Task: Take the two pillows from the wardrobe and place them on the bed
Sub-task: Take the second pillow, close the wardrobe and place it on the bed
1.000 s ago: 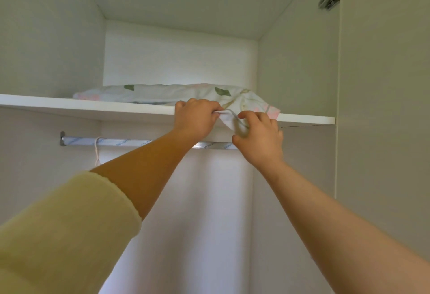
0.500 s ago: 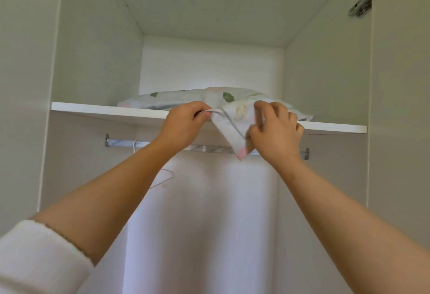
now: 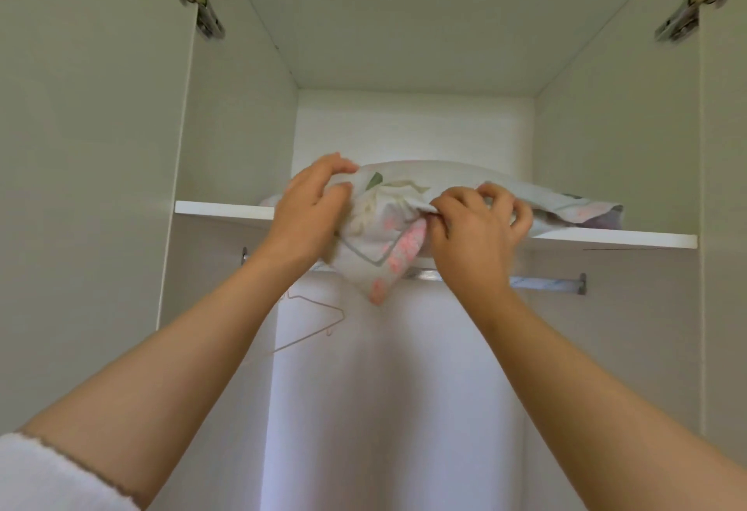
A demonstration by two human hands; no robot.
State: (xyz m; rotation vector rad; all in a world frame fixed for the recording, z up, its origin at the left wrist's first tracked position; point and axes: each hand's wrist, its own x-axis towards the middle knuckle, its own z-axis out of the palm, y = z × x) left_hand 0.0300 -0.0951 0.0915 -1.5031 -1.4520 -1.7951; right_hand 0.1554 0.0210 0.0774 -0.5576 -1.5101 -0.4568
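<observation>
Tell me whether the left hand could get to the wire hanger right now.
Probably, once it lets go: the left hand grips the pillow on the shelf, and the hanger hangs just below its wrist with nothing in between.

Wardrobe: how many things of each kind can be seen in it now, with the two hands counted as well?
pillow: 1 (a second one under it cannot be told)
hinges: 2
shelf: 1
rail: 1
hanger: 1
left hand, right hand, both gripping the pillow: 2
Total: 8
</observation>
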